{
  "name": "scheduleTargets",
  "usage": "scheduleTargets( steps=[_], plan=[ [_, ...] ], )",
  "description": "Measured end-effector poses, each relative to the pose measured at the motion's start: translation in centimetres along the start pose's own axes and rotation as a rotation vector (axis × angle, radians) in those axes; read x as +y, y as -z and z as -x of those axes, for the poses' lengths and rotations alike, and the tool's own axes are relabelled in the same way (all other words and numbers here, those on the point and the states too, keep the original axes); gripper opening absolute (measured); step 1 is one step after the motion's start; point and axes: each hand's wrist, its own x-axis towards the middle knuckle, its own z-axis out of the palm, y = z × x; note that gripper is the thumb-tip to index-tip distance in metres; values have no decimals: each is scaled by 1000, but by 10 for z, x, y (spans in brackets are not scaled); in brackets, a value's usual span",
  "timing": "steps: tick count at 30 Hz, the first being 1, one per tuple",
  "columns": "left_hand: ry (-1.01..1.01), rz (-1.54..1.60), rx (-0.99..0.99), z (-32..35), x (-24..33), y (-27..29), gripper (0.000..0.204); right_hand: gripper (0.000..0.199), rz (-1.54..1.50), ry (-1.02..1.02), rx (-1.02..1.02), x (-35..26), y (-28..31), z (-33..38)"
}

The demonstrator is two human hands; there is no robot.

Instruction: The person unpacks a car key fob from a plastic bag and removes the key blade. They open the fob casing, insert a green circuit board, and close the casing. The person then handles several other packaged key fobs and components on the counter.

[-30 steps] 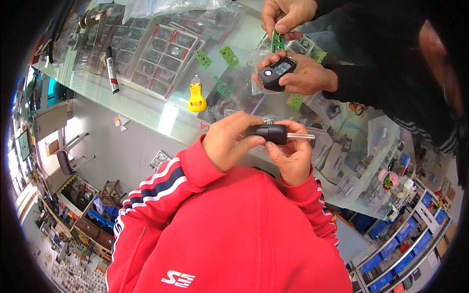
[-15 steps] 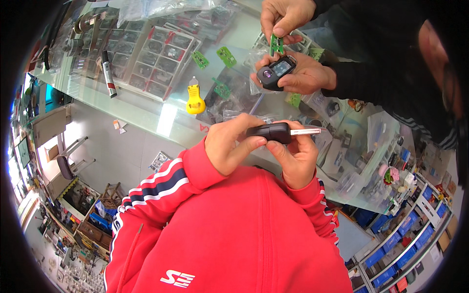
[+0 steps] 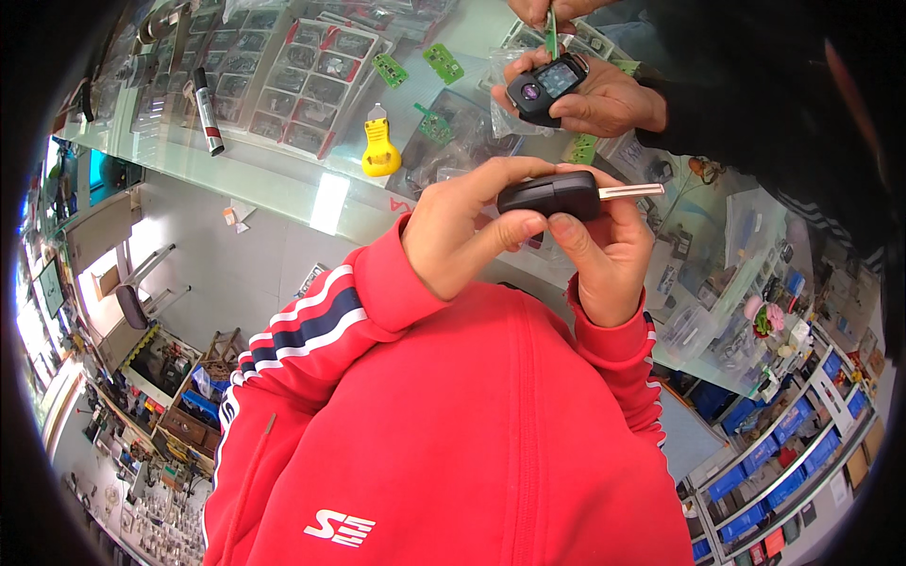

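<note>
Both my hands hold a black flip car key (image 3: 552, 195) in front of my red jacket, its silver blade (image 3: 630, 191) folded out to the right. My left hand (image 3: 467, 231) pinches the key's left end between thumb and fingers. My right hand (image 3: 609, 250) grips the body from below and behind. Across the glass counter (image 3: 321, 193), another person's hands (image 3: 590, 94) hold a second black key fob (image 3: 545, 85) and a small green circuit board (image 3: 551, 33).
On the counter lie a yellow pry tool (image 3: 380, 151), a dark marker pen (image 3: 208, 111), trays of key shells (image 3: 302, 80), green circuit boards (image 3: 442, 62) and plastic bags of parts. Shelves with blue bins (image 3: 783, 443) stand at lower right.
I have lifted the key slightly and its silver blade now sticks out fully to the right. The other person's hand has raised the green board above their fob.
</note>
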Motion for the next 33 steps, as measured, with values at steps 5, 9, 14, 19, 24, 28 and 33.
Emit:
scheduleTargets(
  steps=[5,9,14,19,24,28,33],
  plan=[
    [-22,-137,6,4,3,1,30,39,104,69,-16,0,0,2],
    [-182,-256,65,6,4,-2,26,37,110,66,12,-1,-4,5],
    [-206,-301,103,7,6,-3,24,36,111,48,44,-3,-8,7],
    [-95,-66,12,4,1,-6,28,40,106,63,43,1,-1,11],
    [183,457,-145,2,-10,-8,36,54,109,189,-107,4,16,11],
    [391,786,-387,0,-19,-12,40,57,-139,84,-203,10,22,10],
    [349,342,-335,3,-16,-11,34,45,-265,118,-74,15,17,16]
  ],
)
